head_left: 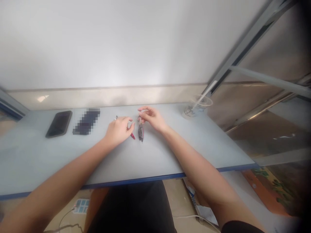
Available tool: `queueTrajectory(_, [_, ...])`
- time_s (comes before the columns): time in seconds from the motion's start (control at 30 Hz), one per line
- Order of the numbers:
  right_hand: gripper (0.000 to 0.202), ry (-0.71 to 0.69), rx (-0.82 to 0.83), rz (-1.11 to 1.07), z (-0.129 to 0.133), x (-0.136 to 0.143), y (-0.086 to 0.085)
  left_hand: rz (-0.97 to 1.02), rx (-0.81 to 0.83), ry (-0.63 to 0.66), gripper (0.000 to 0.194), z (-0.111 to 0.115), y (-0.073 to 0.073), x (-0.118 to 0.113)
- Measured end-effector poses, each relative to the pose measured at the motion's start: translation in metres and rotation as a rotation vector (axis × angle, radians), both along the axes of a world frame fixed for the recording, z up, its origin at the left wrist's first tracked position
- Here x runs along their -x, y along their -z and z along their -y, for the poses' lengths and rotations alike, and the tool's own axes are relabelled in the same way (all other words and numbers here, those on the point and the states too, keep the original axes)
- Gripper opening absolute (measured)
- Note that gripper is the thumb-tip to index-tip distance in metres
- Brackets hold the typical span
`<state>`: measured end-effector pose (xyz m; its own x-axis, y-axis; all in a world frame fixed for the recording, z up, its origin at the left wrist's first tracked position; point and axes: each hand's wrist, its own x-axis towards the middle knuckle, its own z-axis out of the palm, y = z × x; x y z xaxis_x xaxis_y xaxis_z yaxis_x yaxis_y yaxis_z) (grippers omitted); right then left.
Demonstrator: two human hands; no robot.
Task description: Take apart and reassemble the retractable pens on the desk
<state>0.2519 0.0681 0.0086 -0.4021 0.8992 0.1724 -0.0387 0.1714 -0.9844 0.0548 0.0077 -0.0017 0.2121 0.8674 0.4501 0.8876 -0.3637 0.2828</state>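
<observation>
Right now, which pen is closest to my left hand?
The red pen, partly hidden by your left hand. It lies apart from the bunched pens, which are at your right hand.

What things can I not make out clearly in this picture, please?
All in the head view:
- Slim red pen: mostly hidden by the left hand; grip unclear.
- Slender grey pens: upper ends partly covered by the right hand; too small and blurred to count.
- Dark flat object: pixelated, so unidentifiable.
- Clear plastic cup: blur obscures any contents.
- Black right sleeve: cut off by the bottom edge.
</observation>
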Motion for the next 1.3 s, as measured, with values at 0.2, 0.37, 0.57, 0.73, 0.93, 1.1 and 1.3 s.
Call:
queueTrajectory(0.2, [0.036, -0.040, -0.032, 0.038, -0.001, 0.001, -0.007, -0.026, 0.217, -0.066, 0.027, 0.004, 0.003, -0.011])
queueTrajectory(0.37, [0.031, -0.055, -0.006, 0.051, -0.018, 0.005, -0.013, -0.069, 0.298, -0.043, 0.024, 0.000, -0.002, -0.004])
queueTrajectory(0.57, [0.025, -0.044, -0.010, 0.051, -0.034, 0.020, -0.009, -0.042, 0.438, 0.052, 0.021, -0.005, -0.012, 0.015])
queueTrajectory(0.73, [0.024, -0.005, -0.058, 0.076, -0.034, 0.020, -0.002, 0.054, 0.375, 0.213, 0.013, -0.003, -0.005, 0.029])
queueTrajectory(0.93, [0.029, 0.010, -0.061, 0.055, -0.034, 0.012, 0.001, 0.060, 0.293, 0.317, 0.015, -0.003, 0.005, 0.035])
queueTrajectory(1.1, [0.028, 0.042, -0.079, 0.091, -0.033, 0.013, 0.004, 0.143, 0.283, 0.283, 0.013, 0.003, 0.008, 0.037])
queueTrajectory(1.3, [0.029, 0.069, -0.052, 0.091, -0.032, 0.023, 0.007, 0.144, 0.308, 0.176, 0.022, 0.016, 0.004, 0.037])
